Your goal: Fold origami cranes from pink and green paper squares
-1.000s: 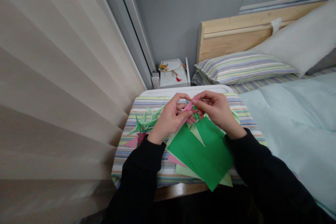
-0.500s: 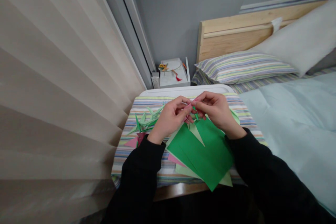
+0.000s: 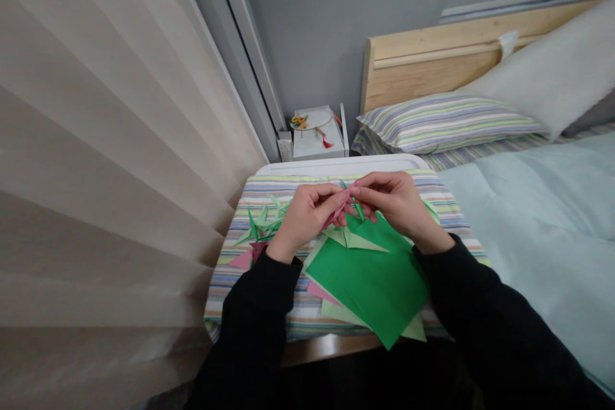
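A narrow folded pink paper [image 3: 342,206] is pinched between my left hand [image 3: 307,213] and my right hand [image 3: 394,200], whose fingertips meet at its upper end. Dark green folded paper [image 3: 358,206] shows among the fingers; how it is held cannot be made out. Just below hangs or lies a light green folded piece [image 3: 354,241] with a long point toward the right. Under it, a dark green sheet [image 3: 375,282] rests on light green and pink sheets. Left of my left hand are several green folded pieces [image 3: 262,224] and a pink one [image 3: 241,260].
A striped cloth [image 3: 225,288] covers the small table, with a white edge [image 3: 336,165] at the back. Beyond stands a white cabinet [image 3: 307,147] with a hoop and red tassel. A curtain [image 3: 120,173] borders the left, a bed [image 3: 538,205] the right.
The light green folded piece has swung so its point lies farther right. More of the pink paper shows between my hands, and my left hand has shifted slightly left.
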{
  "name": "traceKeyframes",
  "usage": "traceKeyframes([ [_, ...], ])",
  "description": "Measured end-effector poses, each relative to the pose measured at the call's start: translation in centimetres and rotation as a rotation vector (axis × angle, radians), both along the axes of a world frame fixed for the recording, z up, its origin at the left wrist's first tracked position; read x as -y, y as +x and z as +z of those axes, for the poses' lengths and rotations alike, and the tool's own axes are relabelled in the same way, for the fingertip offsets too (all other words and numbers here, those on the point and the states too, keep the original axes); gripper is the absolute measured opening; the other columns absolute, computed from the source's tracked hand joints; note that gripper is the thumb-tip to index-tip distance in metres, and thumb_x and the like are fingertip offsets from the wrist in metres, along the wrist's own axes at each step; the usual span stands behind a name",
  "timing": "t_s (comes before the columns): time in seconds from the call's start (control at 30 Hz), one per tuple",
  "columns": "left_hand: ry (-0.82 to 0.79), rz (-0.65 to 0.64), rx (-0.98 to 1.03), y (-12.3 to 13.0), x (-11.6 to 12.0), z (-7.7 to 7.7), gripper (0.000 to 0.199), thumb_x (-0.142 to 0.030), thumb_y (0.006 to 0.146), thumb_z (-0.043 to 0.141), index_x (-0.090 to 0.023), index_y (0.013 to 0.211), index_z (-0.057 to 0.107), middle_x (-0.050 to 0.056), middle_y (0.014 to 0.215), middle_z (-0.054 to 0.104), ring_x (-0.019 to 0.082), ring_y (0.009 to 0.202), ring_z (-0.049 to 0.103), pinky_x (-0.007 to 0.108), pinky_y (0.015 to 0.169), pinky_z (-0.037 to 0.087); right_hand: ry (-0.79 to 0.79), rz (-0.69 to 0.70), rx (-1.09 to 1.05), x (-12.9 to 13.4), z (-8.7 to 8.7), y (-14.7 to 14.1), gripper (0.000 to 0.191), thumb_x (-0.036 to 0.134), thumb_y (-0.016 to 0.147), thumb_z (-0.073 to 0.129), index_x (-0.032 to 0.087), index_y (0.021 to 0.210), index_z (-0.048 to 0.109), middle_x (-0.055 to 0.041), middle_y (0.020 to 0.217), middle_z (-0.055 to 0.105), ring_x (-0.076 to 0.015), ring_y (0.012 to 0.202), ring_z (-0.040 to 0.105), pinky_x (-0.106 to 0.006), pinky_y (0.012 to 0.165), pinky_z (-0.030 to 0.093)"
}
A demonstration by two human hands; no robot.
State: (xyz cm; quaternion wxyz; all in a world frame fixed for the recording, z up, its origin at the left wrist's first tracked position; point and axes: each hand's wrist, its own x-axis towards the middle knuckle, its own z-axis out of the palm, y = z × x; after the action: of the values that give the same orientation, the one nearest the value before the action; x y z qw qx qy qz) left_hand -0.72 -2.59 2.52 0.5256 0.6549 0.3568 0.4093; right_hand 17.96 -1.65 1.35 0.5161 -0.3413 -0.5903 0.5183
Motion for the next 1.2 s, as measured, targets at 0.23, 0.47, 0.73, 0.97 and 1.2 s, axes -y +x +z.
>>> traceKeyframes([
  [0.23,0.064,0.024,-0.003,0.4,-0.2,-0.2,0.031,-0.041,0.092,0.068,-0.014,0.077,0.071,0.001,0.062,0.067,0.009,0.052,0.057,0.021,0.053,0.044,-0.004,-0.044,-0.045,0.0,-0.2,-0.5,0.024,0.039,0.077,0.082,0.016,0.074,0.075,0.0023,0.048,0.061,-0.0094,0.039,0.051,-0.021,0.037,0.041],
  [0.47,0.087,0.059,-0.025,0.5,-0.1,-0.3,0.032,-0.043,0.092,0.066,-0.014,0.078,0.072,0.002,0.067,0.070,0.010,0.054,0.059,0.022,0.054,0.046,-0.006,-0.076,-0.055,0.2,0.0,-0.9,0.026,0.041,0.075,0.082,0.016,0.072,0.074,0.0016,0.050,0.063,-0.0095,0.039,0.051,-0.022,0.036,0.041],
  [0.73,0.087,0.074,-0.030,0.7,0.0,0.0,0.036,-0.046,0.091,0.068,-0.014,0.075,0.071,0.002,0.062,0.068,0.012,0.055,0.062,0.023,0.055,0.049,-0.005,-0.147,-0.065,0.5,-0.3,-1.4,0.021,0.036,0.077,0.078,0.017,0.072,0.073,0.0017,0.050,0.062,-0.0098,0.039,0.050,-0.022,0.036,0.040],
  [0.97,0.013,0.075,0.001,0.8,-0.2,-0.2,0.034,-0.045,0.088,0.071,-0.013,0.075,0.070,0.002,0.066,0.069,0.012,0.055,0.063,0.023,0.057,0.052,0.030,-0.295,-0.171,0.1,-0.3,-1.4,0.020,0.035,0.084,0.071,0.018,0.073,0.071,0.0029,0.051,0.060,-0.0092,0.038,0.049,-0.022,0.035,0.036],
  [1.2,0.098,0.120,0.005,0.6,-0.5,-0.6,0.031,-0.042,0.090,0.070,-0.013,0.079,0.073,0.004,0.071,0.071,0.012,0.062,0.065,0.023,0.061,0.052,-0.029,-0.136,-0.029,0.4,-0.3,-1.4,0.031,0.047,0.076,0.082,0.018,0.077,0.070,0.0035,0.049,0.058,-0.0096,0.038,0.048,-0.023,0.036,0.038],
])
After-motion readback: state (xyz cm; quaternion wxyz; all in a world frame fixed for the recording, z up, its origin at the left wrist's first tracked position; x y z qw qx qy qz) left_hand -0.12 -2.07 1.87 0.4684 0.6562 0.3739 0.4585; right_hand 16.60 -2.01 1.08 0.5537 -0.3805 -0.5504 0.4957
